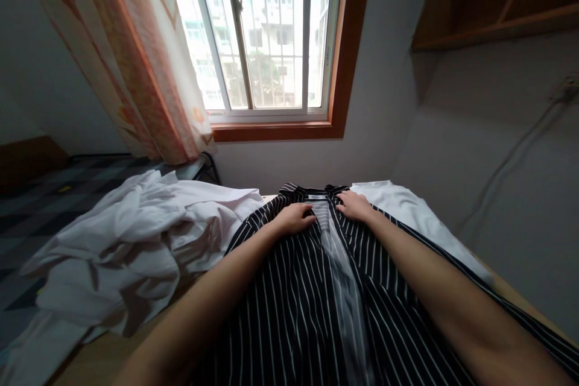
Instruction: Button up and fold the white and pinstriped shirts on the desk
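A black shirt with thin white stripes [289,295] lies spread out before me, its collar at the far end and its front parted. Through the gap shows the paler inner side of the cloth [346,289]. My left hand [296,218] rests on the left front panel just below the collar, fingers apart and pointing at the opening. On the right panel, close to the collar, lies my right hand [355,205], also with its fingers apart. Both hands touch the fabric; neither shows cloth clearly gripped. The undersides of the fingers are hidden.
A rumpled heap of white clothing [149,235] is at the left, beside a dark checked bed [27,223]. More white cloth [407,211] lies folded at the right. Behind are a window [271,36], a patterned curtain [136,54] and a wall shelf [497,30].
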`<state>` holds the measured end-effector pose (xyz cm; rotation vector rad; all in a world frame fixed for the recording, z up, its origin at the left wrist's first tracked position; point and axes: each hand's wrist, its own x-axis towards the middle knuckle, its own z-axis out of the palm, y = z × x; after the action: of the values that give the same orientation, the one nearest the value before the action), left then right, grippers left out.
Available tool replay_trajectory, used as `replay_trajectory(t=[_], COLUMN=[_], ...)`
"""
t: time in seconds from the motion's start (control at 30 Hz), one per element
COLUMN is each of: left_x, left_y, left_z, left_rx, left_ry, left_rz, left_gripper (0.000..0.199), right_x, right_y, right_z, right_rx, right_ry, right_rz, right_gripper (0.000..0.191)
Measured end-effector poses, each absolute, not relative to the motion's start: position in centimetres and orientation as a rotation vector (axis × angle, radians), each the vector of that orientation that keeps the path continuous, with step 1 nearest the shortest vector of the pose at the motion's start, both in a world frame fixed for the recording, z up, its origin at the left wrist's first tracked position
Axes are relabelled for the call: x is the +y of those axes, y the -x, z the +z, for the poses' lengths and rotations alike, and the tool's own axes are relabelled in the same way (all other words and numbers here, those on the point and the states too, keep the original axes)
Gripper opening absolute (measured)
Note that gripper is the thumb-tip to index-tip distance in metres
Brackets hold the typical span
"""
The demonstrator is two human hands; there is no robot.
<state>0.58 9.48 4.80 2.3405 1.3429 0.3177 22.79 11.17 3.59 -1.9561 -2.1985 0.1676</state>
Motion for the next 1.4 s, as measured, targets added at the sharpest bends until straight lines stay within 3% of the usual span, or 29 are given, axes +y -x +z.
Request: replay_trajectory(t=[0.2, 0.37, 0.63, 0.73, 0.9, 1.0, 1.1, 1.17, 1.3, 1.4], left_x=[0.2, -7.5, -13.1, -14.0, -8.2, -0.1, 7.9, 11.6, 14.7, 15.0], left_y=[2.8, 4.3, 6.6, 7.0, 5.8, 4.9, 4.4, 4.2, 3.4, 3.1], left_z=[4.8, 4.5, 4.9, 5.7, 9.3, 10.6, 9.9, 8.6, 6.0, 5.5], left_rx=[1.053, 0.793, 0.735, 0.738, 0.883, 1.348, 1.766, 1.896, 1.866, 1.813], left_ry=[-2.704, -2.679, -2.572, -2.552, -2.445, -2.226, -1.934, -1.924, -1.931, -1.927], left_rz=[-0.027, -0.12, -0.111, -0.102, 0.069, 0.59, 0.794, 0.715, 0.484, 0.352], left_gripper=[0.072, 0.087, 0.078, 0.074, 0.044, 0.034, 0.038, 0.034, 0.018, 0.025], right_x=[2.5, -8.0, -15.6, -16.0, -8.9, -0.4, 7.3, 10.8, 13.8, 14.5], right_y=[-24.1, -22.8, -21.8, -21.5, -21.3, -21.8, -21.9, -21.7, -21.2, -21.5], right_z=[4.1, 2.6, 0.4, 1.6, 6.3, 8.5, 8.9, 8.1, 5.1, 3.2], right_rx=[-2.357, -2.631, -2.683, -2.655, -2.203, -1.848, -1.591, -1.54, -1.555, -1.627], right_ry=[1.719, 1.368, 1.217, 1.209, 1.368, 1.436, 1.736, 1.855, 2.023, 2.077], right_rz=[0.168, 0.443, 0.616, 0.669, 0.612, 0.54, 0.43, 0.367, 0.334, 0.379], right_gripper=[0.052, 0.074, 0.085, 0.076, 0.04, 0.037, 0.045, 0.045, 0.024, 0.025])
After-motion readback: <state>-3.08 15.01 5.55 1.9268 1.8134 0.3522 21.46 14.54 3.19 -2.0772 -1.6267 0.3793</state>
